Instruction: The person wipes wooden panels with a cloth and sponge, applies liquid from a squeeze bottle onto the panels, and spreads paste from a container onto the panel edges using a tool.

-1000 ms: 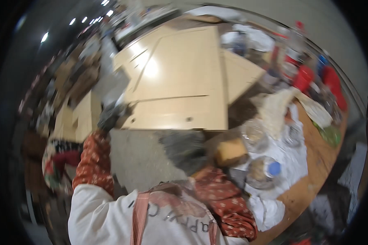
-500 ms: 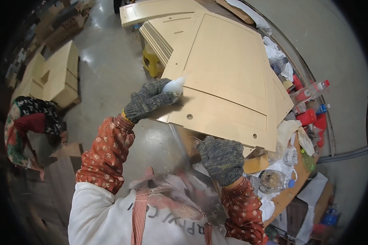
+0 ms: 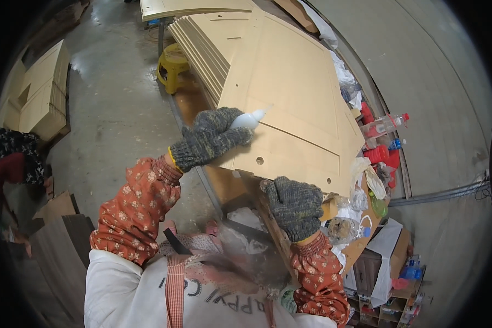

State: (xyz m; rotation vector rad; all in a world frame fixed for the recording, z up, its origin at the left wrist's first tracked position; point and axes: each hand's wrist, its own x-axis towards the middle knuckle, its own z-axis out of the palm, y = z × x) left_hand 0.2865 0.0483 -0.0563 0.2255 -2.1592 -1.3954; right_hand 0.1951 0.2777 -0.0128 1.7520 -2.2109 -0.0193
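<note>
A white squeeze bottle (image 3: 247, 120) with a pointed nozzle is in my gloved left hand (image 3: 212, 136). Its tip points to the far right, over a beige panel (image 3: 295, 76) with grooved lines and round holes. Whether the tip touches the groove I cannot tell. My right hand (image 3: 294, 209), in a grey knit glove, is closed at the near edge of the panel; its fingertips and anything in them are hidden. The panel lies tilted on top of a stack of similar panels (image 3: 199, 54) on the workbench.
Plastic bottles (image 3: 385, 126), red containers (image 3: 376, 154) and crumpled wrap crowd the bench's right side. A yellow stool (image 3: 172, 65) stands beyond the stack on the left. Another person (image 3: 19, 164) bends at the far left, near more stacked panels (image 3: 41, 90).
The bottle's nozzle has come into clearer view, now pointing right across the panel. My right hand stays at the near edge. The whole view has shifted, with the scene sliding left.
</note>
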